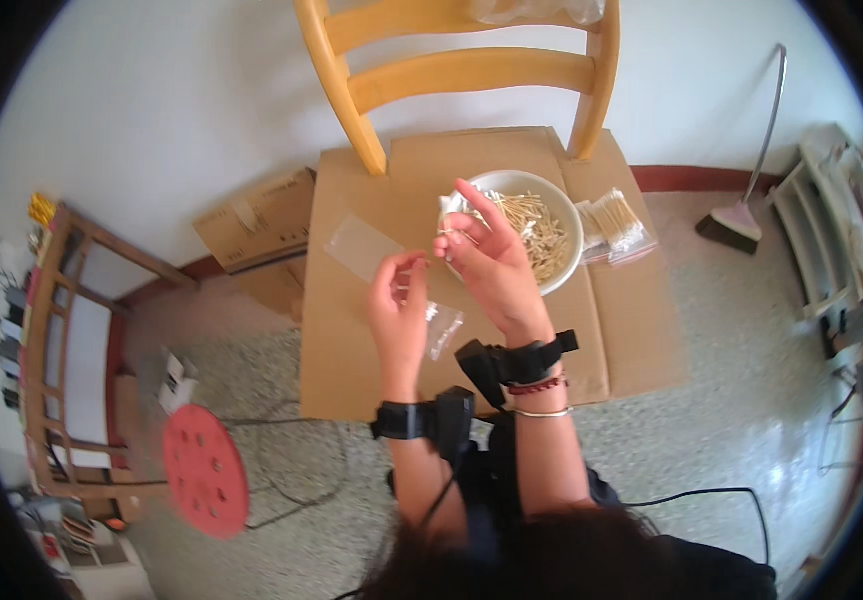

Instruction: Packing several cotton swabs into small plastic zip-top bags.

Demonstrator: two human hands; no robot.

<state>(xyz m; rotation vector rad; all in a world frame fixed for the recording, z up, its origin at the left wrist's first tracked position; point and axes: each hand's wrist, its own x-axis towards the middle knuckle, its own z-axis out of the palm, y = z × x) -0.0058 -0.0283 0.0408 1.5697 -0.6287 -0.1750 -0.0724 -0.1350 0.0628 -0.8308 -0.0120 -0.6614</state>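
A white round bowl (573,250) full of loose cotton swabs (543,235) stands on a cardboard sheet. My right hand (499,270) is over the bowl's left side, its index finger stretched out. Thumb and middle finger pinch what looks like a thin cotton swab (443,233). Left of the bowl, my left hand (398,310) curls its fingers round a few swabs; white tips show beside the palm, though most are hidden. A small clear plastic bag (443,332) lies just right of this hand, and a flat clear bag (361,246) lies beyond it.
Right of the bowl lie clear bags packed with swabs (613,222). The cardboard (641,340) rests on a wooden chair (471,82) against the wall. Around it are a cardboard box (256,222), a red stool (205,470), a broom (731,228), a grey shelf (809,225) and floor cables.
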